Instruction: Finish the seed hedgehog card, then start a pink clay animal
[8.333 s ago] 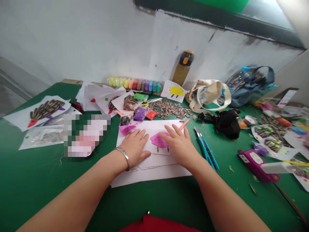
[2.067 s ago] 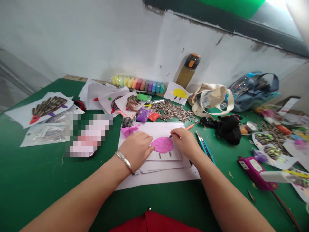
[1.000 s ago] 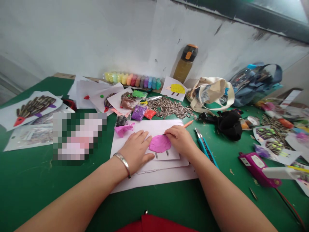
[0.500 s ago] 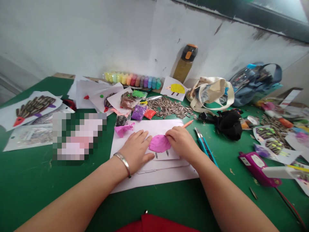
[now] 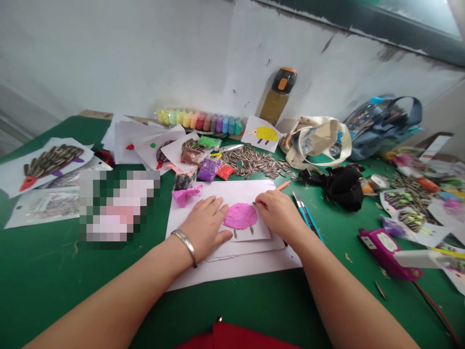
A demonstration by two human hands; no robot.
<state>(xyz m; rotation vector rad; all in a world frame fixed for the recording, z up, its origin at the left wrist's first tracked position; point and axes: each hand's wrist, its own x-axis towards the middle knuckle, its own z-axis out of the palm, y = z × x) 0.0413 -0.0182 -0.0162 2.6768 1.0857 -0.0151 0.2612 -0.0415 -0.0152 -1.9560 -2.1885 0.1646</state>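
My left hand lies flat with fingers spread on white paper, its fingertips by the left edge of a flattened pink clay oval. Two striped sunflower seeds stick out below the oval like legs. My right hand is closed in a pinch just off the oval's upper right edge. A small dark tip, which looks like a sunflower seed, shows at its fingertips. The small sheet with the oval rests on larger white paper. Behind the right hand an orange pencil is partly hidden.
A blue craft knife lies right of my right hand. Beyond the paper are a pile of sunflower seeds, clay packets and a scrap of pink clay. A purple glue gun is at the right, a bottle by the wall.
My right hand has drawn slightly right, off the edge of the pink clay, and a small dark tip now shows at its fingers. My left hand has stayed put.
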